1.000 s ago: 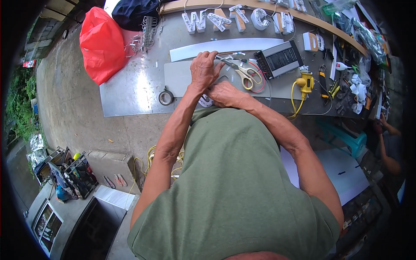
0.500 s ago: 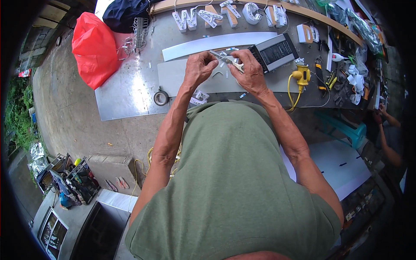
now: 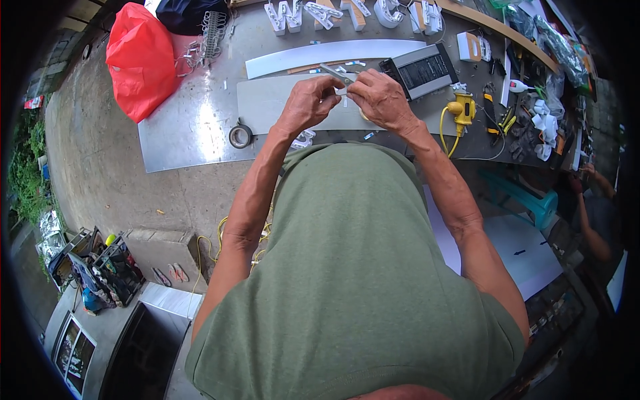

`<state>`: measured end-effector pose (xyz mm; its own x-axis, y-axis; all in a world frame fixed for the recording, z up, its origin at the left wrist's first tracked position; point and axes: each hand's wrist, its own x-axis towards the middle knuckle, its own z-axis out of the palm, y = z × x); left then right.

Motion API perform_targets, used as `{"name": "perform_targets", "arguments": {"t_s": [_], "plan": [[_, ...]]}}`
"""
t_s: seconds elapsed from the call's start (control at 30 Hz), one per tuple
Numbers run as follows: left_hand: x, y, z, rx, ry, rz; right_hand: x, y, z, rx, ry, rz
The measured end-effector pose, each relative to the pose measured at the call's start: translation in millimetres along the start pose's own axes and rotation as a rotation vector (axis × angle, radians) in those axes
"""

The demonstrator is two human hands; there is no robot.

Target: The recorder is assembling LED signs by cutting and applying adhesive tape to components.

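Over the workbench, my right hand (image 3: 383,101) is closed around a pair of scissors (image 3: 333,71); the blades point up and left between my hands, and a bit of pale handle shows under the palm. My left hand (image 3: 308,101) is pinched close beside it, with the fingertips of both hands nearly meeting. A small whitish piece (image 3: 341,92) shows at the fingertips, too small to name. Beneath lies a flat grey panel (image 3: 260,100) with small white scraps on it. A white letter-shaped piece (image 3: 304,139) is partly hidden by my left forearm.
A grey-black box (image 3: 427,69) and a yellow socket with cable (image 3: 461,110) are at the right. Beyond the long white strip (image 3: 280,63) stand several white letters (image 3: 389,15). A tape roll (image 3: 241,136) and red bag (image 3: 139,63) are at the left; pliers (image 3: 509,125) lie far right.
My right hand has turned over the scissors, hiding most of the handle, and its fingertips have come closer to my left hand. The whole view has shifted slightly.
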<state>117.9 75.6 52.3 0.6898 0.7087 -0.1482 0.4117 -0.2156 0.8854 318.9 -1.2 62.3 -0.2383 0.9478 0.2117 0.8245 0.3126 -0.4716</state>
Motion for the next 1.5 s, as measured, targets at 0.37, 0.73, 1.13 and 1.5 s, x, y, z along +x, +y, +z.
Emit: {"name": "perform_targets", "arguments": {"t_s": [0.37,0.73,1.13,1.5], "plan": [[42.3,-1.2,-26.6,-0.094,-0.232,0.079,17.7,8.0,-6.4,0.516,-0.142,0.620],[40.5,-2.5,-14.4,0.000,-0.189,0.105,12.5,7.8,-4.2,0.675,-0.109,0.678],[31.1,-7.8,-11.4,0.167,-0.076,0.302,3.0,12.8,15.1,1.131,-0.200,0.857],[25.5,-3.1,-11.0,-0.069,-0.185,0.134,-15.7,22.9,11.4,1.889,-0.334,1.147]]}}
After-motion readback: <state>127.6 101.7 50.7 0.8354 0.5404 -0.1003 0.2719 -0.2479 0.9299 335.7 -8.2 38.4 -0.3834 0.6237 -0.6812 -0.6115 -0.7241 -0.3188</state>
